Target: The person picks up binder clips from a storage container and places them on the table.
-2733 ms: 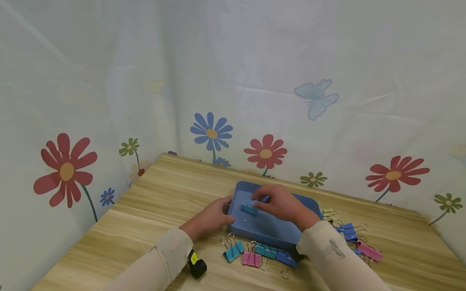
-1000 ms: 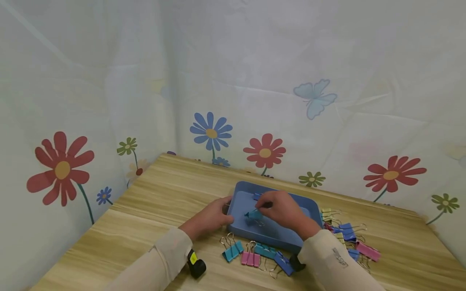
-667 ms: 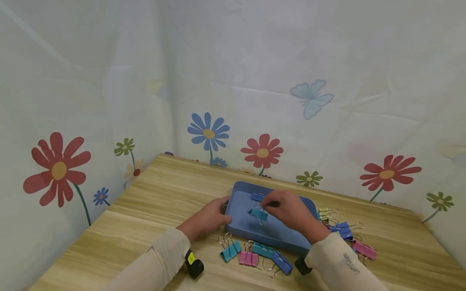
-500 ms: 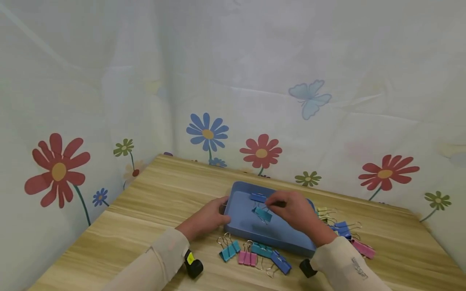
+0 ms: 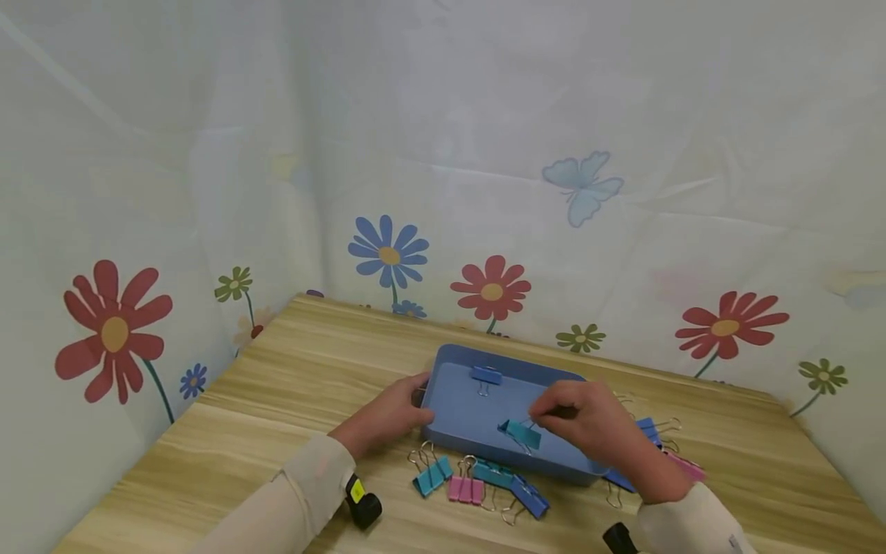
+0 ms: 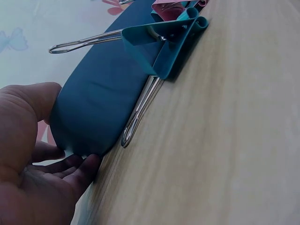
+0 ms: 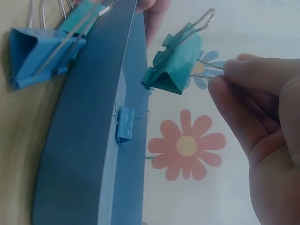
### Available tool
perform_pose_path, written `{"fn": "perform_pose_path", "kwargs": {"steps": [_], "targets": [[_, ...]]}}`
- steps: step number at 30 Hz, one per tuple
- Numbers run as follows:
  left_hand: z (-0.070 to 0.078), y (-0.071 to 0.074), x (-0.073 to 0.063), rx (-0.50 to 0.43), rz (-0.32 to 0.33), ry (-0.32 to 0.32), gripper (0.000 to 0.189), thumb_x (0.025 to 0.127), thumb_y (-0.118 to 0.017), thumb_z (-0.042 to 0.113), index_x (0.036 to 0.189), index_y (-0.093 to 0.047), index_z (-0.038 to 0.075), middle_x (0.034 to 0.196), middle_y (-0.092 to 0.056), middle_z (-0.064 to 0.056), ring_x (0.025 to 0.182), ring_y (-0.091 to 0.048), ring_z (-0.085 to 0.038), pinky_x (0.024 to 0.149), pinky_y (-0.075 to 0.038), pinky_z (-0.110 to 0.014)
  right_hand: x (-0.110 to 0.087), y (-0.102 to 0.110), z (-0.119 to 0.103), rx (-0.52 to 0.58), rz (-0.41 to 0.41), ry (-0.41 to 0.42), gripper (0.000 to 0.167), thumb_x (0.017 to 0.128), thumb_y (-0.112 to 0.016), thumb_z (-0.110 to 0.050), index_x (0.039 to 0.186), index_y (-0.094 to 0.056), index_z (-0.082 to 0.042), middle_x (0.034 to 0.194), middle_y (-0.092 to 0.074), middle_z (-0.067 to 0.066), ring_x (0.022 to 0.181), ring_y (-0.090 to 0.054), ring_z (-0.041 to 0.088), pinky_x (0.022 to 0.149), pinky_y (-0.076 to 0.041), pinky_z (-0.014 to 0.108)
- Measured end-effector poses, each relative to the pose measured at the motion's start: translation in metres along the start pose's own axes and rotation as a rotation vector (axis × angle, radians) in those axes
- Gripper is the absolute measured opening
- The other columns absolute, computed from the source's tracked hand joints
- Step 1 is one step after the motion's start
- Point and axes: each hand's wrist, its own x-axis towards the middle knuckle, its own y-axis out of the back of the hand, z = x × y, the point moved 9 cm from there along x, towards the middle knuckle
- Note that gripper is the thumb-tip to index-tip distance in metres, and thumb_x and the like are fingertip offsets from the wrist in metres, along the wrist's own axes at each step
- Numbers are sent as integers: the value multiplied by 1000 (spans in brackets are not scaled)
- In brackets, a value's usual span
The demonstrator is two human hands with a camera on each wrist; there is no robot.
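Note:
My right hand point(image 5: 588, 423) pinches a teal binder clip point(image 5: 522, 433) by one wire handle between thumb and index finger. In the head view the clip overlaps the front right part of a shallow blue tray point(image 5: 453, 415); the right wrist view shows the clip point(image 7: 178, 61) raised above the tray's wall point(image 7: 89, 122). A blue binder clip point(image 5: 487, 375) lies in the tray near its back left. My left hand point(image 5: 388, 415) grips the tray's left end; in the left wrist view its thumb is high on the end wall and the fingertips point(image 6: 86, 173) are at the lower edge.
Along the tray's front side lie a teal clip point(image 5: 432, 475), a pink clip point(image 5: 466, 490), another teal clip point(image 5: 494, 472) and a blue clip point(image 5: 529, 496). More clips, blue point(image 5: 649, 431) and pink point(image 5: 687, 465), lie right of the tray, partly behind my right forearm. A flower-printed curtain point(image 5: 443, 154) stands behind the table.
My right hand has taken the teal clip by its handle from the tray's left part, raised it and carried it right and toward me. My left hand keeps its grip on the tray.

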Motion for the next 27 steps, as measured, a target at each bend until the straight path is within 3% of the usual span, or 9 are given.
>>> {"fn": "perform_pose_path", "kwargs": {"steps": [9,15,27], "targets": [[-1,1,2,0,2,-12,78,81,-61,13,151,-28,1,147,-45,-20,130,-48,-30,106,-39,-47,-25,10,-9,28,-36,4,17,86,-69,-7,93,-74,-21,88,-71,-4,77,-64,-2,64,-54,22],[-2,0,2,-8,7,9,78,81,-61,14,151,-29,2,146,-46,-18,129,-48,-29,107,-39,-47,-39,11,-3,48,-27,-36,18,83,-71,-4,90,-75,-20,85,-70,-11,74,-63,-3,61,-53,23],[1,0,0,14,6,21,78,82,-61,13,152,-29,3,148,-44,-18,132,-46,-30,107,-39,-47,-66,7,9,40,-90,-88,18,83,-71,-6,89,-74,-22,86,-69,-12,77,-62,-4,62,-53,22]]}}
